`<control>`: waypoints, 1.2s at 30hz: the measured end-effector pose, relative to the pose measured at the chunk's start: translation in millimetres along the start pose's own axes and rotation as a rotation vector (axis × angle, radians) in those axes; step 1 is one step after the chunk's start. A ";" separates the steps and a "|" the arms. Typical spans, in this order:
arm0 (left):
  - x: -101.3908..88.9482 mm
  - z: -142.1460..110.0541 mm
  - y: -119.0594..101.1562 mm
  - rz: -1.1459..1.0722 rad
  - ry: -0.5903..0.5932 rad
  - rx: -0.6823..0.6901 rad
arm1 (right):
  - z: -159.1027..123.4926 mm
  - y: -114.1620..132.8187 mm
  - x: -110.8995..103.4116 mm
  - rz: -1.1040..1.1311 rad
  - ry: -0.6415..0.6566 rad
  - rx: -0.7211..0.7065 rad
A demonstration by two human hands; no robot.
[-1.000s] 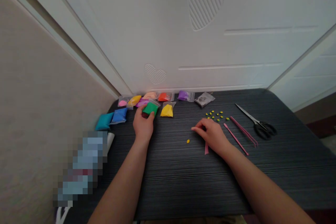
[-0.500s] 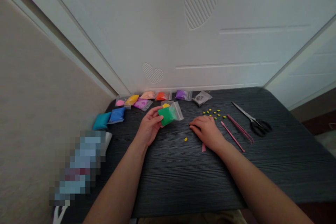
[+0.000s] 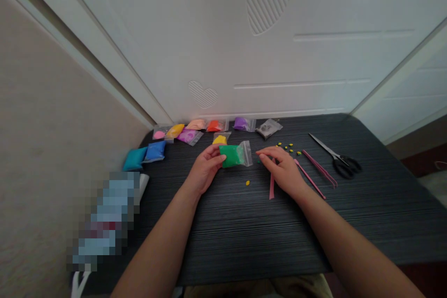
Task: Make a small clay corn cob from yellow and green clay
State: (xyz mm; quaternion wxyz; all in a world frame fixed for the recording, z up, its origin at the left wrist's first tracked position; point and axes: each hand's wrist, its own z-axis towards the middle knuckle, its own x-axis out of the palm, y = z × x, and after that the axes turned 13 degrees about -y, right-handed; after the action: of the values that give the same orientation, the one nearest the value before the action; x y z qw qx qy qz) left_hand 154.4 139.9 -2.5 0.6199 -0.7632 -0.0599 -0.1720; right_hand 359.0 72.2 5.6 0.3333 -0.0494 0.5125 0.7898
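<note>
Held between the thumb and fingers of my left hand (image 3: pixel 206 167) is a small zip bag of green clay (image 3: pixel 230 156), its clear zip end pointing right. My right hand (image 3: pixel 279 170) is just right of that bag, fingers stretched out and thumb slightly apart, with no held object visible. Below its fingertips a tiny green piece (image 3: pixel 259 161) shows on the table. Nearer to me lies a small yellow oval piece (image 3: pixel 247 183). A flat pink tool (image 3: pixel 271 188) is partly covered by my right hand. Behind that hand are several small yellow-and-green pieces (image 3: pixel 291 151).
On the dark table (image 3: pixel 244 242), pink tweezers (image 3: pixel 318 167), a thin pink stick tool (image 3: pixel 310 180) and black-handled scissors (image 3: pixel 340 160) lie right. Clay bags, including yellow (image 3: pixel 220 139), purple (image 3: pixel 240 124), grey (image 3: pixel 268 128) and blue (image 3: pixel 155 151), line the back and left. A blurred object (image 3: pixel 108 219) stands left.
My left hand has moved the green clay bag slightly right and levelled it. My right hand has lifted its fingertips a little, and more of the flat pink tool shows.
</note>
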 end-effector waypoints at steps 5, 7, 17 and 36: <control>3.3 -2.1 2.3 0.029 0.043 -0.011 | -2.1 1.0 2.5 0.116 0.071 0.030; 3.8 -2.4 2.8 0.037 0.053 -0.010 | -2.4 1.0 3.6 0.140 0.084 0.046; 6.7 -4.1 4.9 0.093 0.063 0.002 | -2.3 3.4 3.6 0.173 0.111 0.069; 26.1 -23.6 9.0 0.594 -0.008 0.379 | -15.8 14.5 15.6 -0.093 0.114 -0.184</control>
State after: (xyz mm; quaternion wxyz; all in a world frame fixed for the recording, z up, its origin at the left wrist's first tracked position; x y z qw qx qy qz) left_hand 177.0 111.9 2.1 0.7734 -0.6194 0.1312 0.0330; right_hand 334.5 62.6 2.9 0.3339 -0.1483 0.4530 0.8132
